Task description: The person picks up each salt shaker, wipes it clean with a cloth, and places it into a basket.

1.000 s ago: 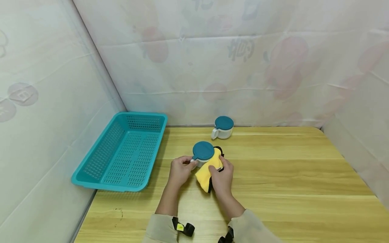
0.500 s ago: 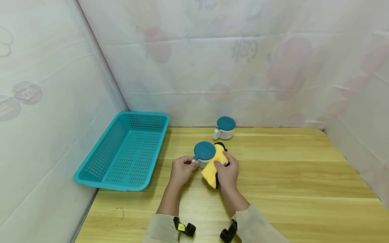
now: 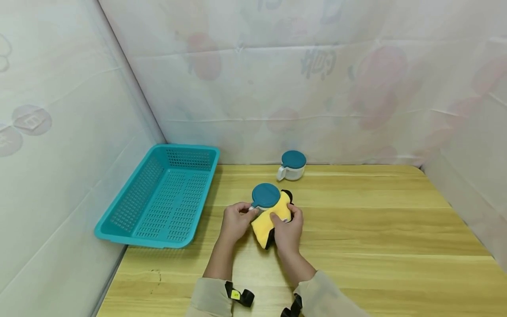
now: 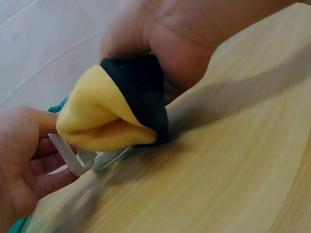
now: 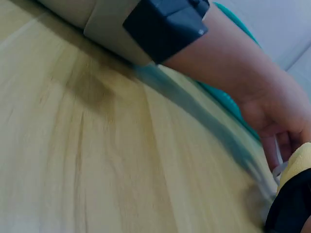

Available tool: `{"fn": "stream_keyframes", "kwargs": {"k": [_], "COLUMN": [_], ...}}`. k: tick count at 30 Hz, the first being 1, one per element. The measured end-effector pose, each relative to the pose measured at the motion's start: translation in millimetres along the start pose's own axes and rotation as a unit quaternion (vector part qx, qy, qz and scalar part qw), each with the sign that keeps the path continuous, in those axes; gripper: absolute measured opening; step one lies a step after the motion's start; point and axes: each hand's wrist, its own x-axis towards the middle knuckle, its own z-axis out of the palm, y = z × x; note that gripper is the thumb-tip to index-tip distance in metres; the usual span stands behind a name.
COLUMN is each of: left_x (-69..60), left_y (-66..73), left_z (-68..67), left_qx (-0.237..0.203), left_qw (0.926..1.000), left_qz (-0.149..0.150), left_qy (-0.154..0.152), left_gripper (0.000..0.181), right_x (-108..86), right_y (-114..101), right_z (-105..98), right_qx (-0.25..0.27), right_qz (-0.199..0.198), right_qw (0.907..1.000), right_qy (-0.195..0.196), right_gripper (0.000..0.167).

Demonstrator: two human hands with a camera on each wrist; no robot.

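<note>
A small jar (image 3: 266,195) with a blue lid and a white handle (image 4: 73,158) stands on the table in the head view. My left hand (image 3: 236,221) grips that handle between thumb and fingers. Against the jar's near right side lies a folded yellow cloth (image 3: 264,226) with black edging. My right hand (image 3: 289,227) pinches the cloth, thumb on top. In the left wrist view the cloth (image 4: 97,116) bulges in front of the handle and hides most of the jar. Only a bit of cloth (image 5: 297,162) shows at the right wrist view's edge.
A second lidded jar (image 3: 293,166) stands near the table's back edge, its handle pointing left. To the left sits a turquoise perforated basket (image 3: 202,207). Fabric-covered walls (image 3: 253,88) enclose the wooden table (image 3: 376,229) at the back and sides.
My right hand moved the cloth slightly right, then back left and down along the jar's side. My left hand keeps its grip on the handle, almost still.
</note>
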Motion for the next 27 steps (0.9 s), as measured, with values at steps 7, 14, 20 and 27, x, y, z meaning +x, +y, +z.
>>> {"fn": "stream_keyframes", "kwargs": {"k": [7,14,20,27], "left_x": [0.3,1.4,2.1,3.9], "left_y": [0.2,-0.9,-2.9,-3.7], "left_z": [-0.2,-1.1,-0.9,-3.6], "left_qx": [-0.001,-0.003,-0.004,0.006], "left_qw": [1.0,1.0,1.0,0.9999], "left_qz": [0.001,0.002,0.003,0.008], "left_qy": [0.0,0.006,-0.004,-0.013], "left_gripper": [0.019,0.019,0.016,0.014], "right_x": [16.7,41.1,54.8,58.8], "right_y": [0.2,-5.7,-13.0,-17.3], "right_z": [-7.7,-21.9,-32.8,-43.9], "right_qx": [-0.032,-0.154,-0.205,-0.226], "right_qz": [0.025,-0.012,-0.01,-0.011], "right_qw": [0.999,0.984,0.9691,0.958], "right_qy": [-0.021,-0.089,-0.136,-0.176], "right_gripper": [0.054,0.052,0.052,0.053]}}
